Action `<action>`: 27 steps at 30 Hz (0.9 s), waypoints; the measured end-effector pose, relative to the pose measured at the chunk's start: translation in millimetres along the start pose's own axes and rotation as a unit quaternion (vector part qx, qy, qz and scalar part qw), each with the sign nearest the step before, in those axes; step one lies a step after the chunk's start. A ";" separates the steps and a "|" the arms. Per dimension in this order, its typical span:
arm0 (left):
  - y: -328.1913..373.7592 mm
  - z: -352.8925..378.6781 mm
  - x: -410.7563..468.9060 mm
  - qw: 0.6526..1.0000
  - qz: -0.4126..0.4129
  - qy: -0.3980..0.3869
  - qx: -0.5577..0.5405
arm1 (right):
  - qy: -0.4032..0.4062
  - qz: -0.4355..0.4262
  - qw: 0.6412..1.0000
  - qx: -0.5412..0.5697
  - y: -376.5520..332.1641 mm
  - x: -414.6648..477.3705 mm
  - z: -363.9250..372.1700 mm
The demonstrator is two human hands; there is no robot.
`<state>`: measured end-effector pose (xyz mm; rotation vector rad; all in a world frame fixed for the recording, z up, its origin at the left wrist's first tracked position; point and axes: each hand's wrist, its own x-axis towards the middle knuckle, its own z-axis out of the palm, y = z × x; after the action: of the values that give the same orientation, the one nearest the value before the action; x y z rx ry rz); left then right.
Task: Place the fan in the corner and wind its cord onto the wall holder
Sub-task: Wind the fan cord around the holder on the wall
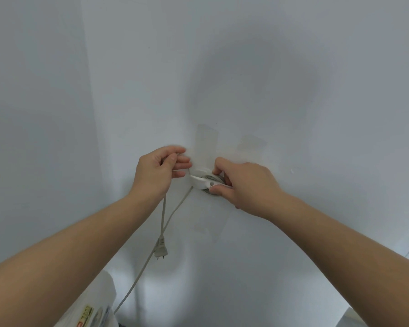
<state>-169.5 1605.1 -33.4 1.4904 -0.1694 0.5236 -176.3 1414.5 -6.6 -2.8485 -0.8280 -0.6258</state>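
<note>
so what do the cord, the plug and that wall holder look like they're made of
The cord looks like soft pale grey rubber or PVC sheathing: matte, hanging in loose curves. The plug seems moulded from the same grey plastic, ribbed at the neck, with two dark metal-looking prongs. The wall holder appears to be rigid white plastic, smooth and slightly glossy.

Right hand [243, 185] grips the white wall holder [204, 181] on the wall [293, 90], several cord turns already on it. Left hand [159, 172] pinches the grey cord [163, 208] beside the holder. Plug [161, 249] hangs below, prongs down. White fan [92, 308] at bottom left.
</note>
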 end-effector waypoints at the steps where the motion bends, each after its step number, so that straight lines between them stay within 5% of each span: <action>1: 0.6 0.8 -1.0 1.000 0.002 -0.008 -0.009 | 0.002 0.000 1.000 0.000 0.1 0.0 0.5; 12: 6.2 -2.5 -13.6 0.995 0.088 -0.002 0.041 | 0.010 0.015 1.000 0.010 -3.9 0.8 0.2; 20: 12.0 -1.9 -15.5 0.995 0.090 -0.005 0.040 | 0.058 -0.038 0.982 -0.178 -21.0 18.2 -9.4; 27: 12.9 -2.6 -17.6 0.995 0.097 0.001 0.030 | 0.037 0.045 0.976 -0.211 -38.9 33.8 -10.4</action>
<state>-191.1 1603.6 -29.4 1.5407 -0.3012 0.6921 -174.9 1461.7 16.5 -3.1850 -0.6081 -0.9960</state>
